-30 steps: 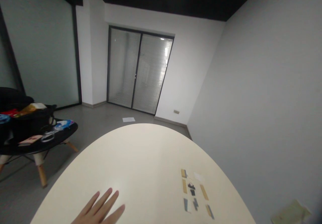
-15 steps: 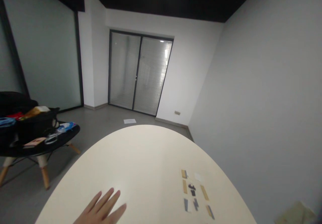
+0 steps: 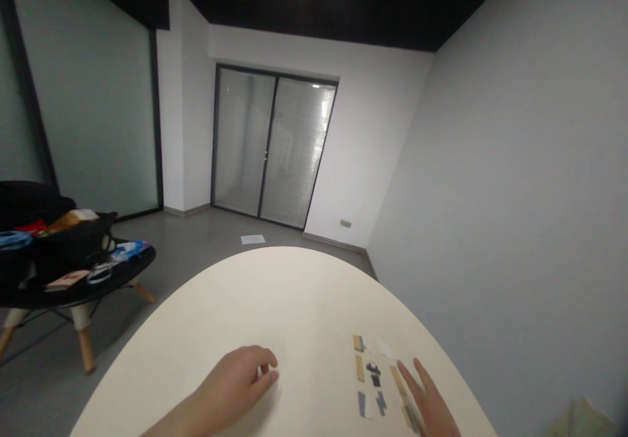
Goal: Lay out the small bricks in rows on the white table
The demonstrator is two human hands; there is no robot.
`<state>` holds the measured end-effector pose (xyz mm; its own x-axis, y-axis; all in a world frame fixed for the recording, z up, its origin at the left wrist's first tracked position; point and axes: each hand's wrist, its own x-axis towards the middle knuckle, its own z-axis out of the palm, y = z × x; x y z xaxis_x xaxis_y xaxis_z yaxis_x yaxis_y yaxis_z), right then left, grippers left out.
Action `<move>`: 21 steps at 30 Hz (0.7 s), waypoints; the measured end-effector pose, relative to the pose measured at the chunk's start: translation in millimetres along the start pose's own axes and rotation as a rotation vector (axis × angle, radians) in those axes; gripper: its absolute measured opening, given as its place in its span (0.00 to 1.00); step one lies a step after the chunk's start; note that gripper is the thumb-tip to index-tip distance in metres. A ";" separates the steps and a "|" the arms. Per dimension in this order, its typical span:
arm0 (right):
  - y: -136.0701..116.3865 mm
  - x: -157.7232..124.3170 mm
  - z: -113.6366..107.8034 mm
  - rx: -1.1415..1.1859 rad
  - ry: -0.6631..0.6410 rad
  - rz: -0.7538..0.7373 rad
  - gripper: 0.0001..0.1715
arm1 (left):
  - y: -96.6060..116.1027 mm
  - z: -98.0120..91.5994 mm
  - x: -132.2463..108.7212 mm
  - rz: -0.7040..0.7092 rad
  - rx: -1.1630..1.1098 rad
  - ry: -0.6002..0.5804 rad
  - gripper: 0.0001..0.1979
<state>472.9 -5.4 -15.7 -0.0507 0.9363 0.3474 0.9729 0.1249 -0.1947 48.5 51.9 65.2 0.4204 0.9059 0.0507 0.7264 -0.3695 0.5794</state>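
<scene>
On the round cream table (image 3: 294,293), several small flat pieces lie in rough columns, perhaps building bricks. A tan strip (image 3: 360,368) is in the left column, with a grey piece (image 3: 362,404) below it. Dark pieces (image 3: 375,379) form the middle. My right hand (image 3: 432,404) reaches over the right column with two fingers spread, beside a tan strip (image 3: 396,379) and partly covering the pieces under it. My left hand (image 3: 240,378) is above the table's left half, fingers loosely curled, with a small gap to the thumb and nothing visible between them.
A black chair (image 3: 137,270) on the left carries a black bag (image 3: 69,247), a blue packet (image 3: 130,249) and other items. A white sheet (image 3: 252,239) lies on the floor past the table. The grey wall (image 3: 515,195) runs along the right side.
My left hand has moved right and farther over the table, its spread fingers now curled. My right hand has come into view over the right column of pieces.
</scene>
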 end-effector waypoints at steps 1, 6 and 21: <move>-4.4 5.7 1.5 -0.013 -0.031 0.001 0.61 | 0.5 2.5 6.6 0.016 -0.011 0.011 0.14; -23.2 37.1 7.9 -0.058 -0.214 0.041 0.61 | -10.5 22.3 31.6 0.118 -0.050 0.205 0.16; -106.0 124.1 21.0 0.015 -0.386 -0.069 0.44 | -74.4 50.5 51.0 0.143 -0.062 0.366 0.16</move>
<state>358.7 104.5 28.8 -0.1999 0.9798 -0.0099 0.9609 0.1941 -0.1973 43.4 115.1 -16.4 0.2854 0.8644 0.4139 0.6362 -0.4939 0.5928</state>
